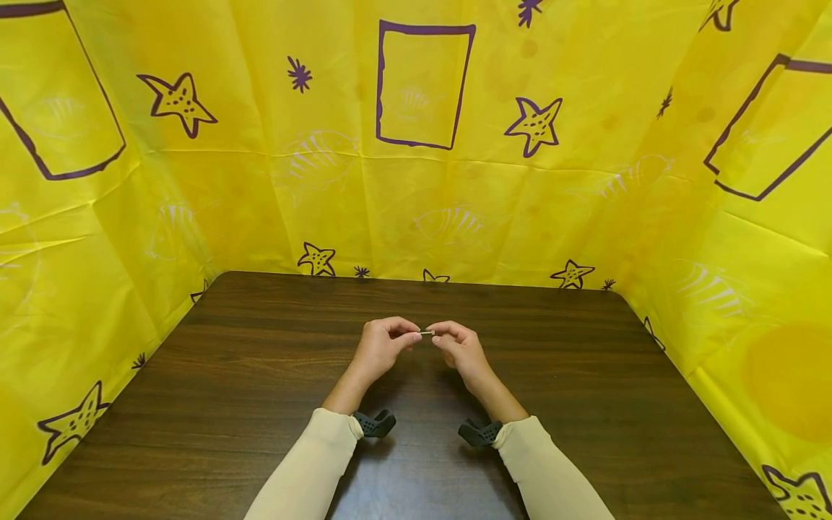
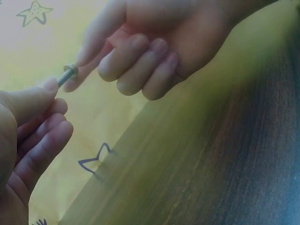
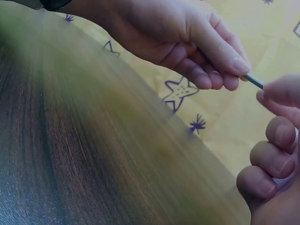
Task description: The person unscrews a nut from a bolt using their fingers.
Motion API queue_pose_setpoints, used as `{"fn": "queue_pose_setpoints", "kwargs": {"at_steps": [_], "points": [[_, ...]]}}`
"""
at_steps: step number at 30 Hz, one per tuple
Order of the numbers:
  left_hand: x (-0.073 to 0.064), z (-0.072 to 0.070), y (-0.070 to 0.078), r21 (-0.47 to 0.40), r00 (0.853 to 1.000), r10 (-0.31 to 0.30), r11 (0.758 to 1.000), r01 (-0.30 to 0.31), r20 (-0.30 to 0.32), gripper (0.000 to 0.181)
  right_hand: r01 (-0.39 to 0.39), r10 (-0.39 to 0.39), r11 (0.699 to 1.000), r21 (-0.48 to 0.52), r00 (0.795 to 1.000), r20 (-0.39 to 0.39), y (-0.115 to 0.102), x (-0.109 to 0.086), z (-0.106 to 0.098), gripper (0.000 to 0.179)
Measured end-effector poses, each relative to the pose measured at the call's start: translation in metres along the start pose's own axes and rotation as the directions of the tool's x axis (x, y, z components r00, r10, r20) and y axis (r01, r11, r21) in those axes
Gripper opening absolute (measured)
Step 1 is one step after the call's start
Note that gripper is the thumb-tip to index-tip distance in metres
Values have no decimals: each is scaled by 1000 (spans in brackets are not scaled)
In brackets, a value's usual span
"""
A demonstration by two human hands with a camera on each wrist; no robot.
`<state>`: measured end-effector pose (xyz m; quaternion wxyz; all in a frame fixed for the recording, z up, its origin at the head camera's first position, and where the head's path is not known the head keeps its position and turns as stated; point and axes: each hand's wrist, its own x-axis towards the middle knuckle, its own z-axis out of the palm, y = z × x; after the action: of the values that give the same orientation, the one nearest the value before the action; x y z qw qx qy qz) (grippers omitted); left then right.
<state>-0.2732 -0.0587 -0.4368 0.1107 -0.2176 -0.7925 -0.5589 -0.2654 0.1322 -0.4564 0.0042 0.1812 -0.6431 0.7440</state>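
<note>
A small metal bolt [image 1: 425, 332] spans the gap between the two hands, held roughly level above the table. My left hand [image 1: 383, 347] pinches the end of its shank between thumb and index finger. At the other end, the thumb and index finger of my right hand [image 1: 461, 350] close around the wider, brass-coloured part of the bolt [image 2: 70, 71]. That wide part is partly hidden by the right fingertips; whether it is the head or a nut I cannot tell. In the right wrist view, the bare shank [image 3: 254, 81] shows between both sets of fingertips. The right hand's other fingers are curled in.
Under the hands lies a dark wood-grain table [image 1: 260, 383] with rounded far corners. Yellow cloth [image 1: 416, 188] printed with starfish and fish hangs behind it and along both sides. Dark bands [image 1: 377, 424] circle both wrists over pale sleeves.
</note>
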Motion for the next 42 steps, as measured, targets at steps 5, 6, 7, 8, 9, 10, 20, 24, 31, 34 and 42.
{"fn": "queue_pose_setpoints", "kwargs": {"at_steps": [5, 6, 7, 8, 9, 10, 20, 24, 31, 34, 42], "points": [[0, 0, 0, 19, 1000, 1, 1000, 0, -14, 6, 57, -57, 998, 20, 998, 26, -1, -1, 0, 27], [0, 0, 0, 22, 1000, 0, 1000, 1, -13, 7, 66, -66, 998, 20, 997, 29, -1, -1, 0, 28], [0, 0, 0, 24, 1000, -2, 1000, 2, -13, 7, 75, -75, 997, 21, 997, 31, -1, -1, 0, 28], [-1, 0, 0, 24, 1000, -3, 1000, 4, -12, 7, 86, -87, 996, 24, 996, 35, -1, -1, 0, 29], [-1, -1, 0, 23, 1000, -6, 1000, 6, -12, 7, 98, -100, 995, 30, 994, 39, -2, -1, 0, 30], [-1, -1, 0, 21, 1000, -8, 1000, 8, -12, 7, 107, -109, 993, 42, 993, 43, -1, -1, 0, 32], [0, 0, 0, 13, 1000, 9, 1000, -9, -7, 5, 19, -19, 999, 29, 1000, -6, -2, 1, 0, 36], [-1, 1, 1, 7, 1000, 10, 1000, -10, 4, 5, -30, 29, 999, -22, 999, -32, -1, 1, 1, 40], [-1, 1, 1, -15, 999, -19, 1000, 20, 33, 4, -73, 64, 990, -122, 995, -75, 2, 2, 1, 41], [-2, 1, 2, -18, 999, -23, 1000, 24, 45, 5, -73, 58, 980, -184, 995, -84, 4, 2, 2, 44], [-2, 1, 3, 0, 998, -25, 1000, 25, 52, 4, -87, 69, 967, -240, 994, -81, 4, 3, 1, 48]]}}
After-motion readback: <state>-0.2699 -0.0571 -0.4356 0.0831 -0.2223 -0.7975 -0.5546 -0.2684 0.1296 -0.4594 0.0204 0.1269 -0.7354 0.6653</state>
